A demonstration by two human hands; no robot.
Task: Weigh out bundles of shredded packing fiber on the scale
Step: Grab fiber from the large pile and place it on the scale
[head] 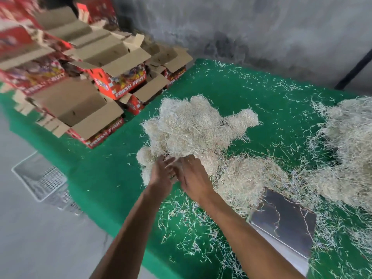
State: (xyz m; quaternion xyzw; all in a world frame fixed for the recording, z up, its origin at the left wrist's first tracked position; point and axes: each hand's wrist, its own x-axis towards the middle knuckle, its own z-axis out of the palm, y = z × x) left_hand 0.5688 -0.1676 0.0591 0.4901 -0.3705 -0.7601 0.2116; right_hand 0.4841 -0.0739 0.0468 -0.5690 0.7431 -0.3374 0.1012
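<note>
While both hands work at the near edge of the fiber pile (193, 127), the left hand (161, 172) and right hand (193, 176) sit close together, fingers buried so their grip is unclear, probably gathering a bundle for the bare scale (285, 222) near right.
</note>
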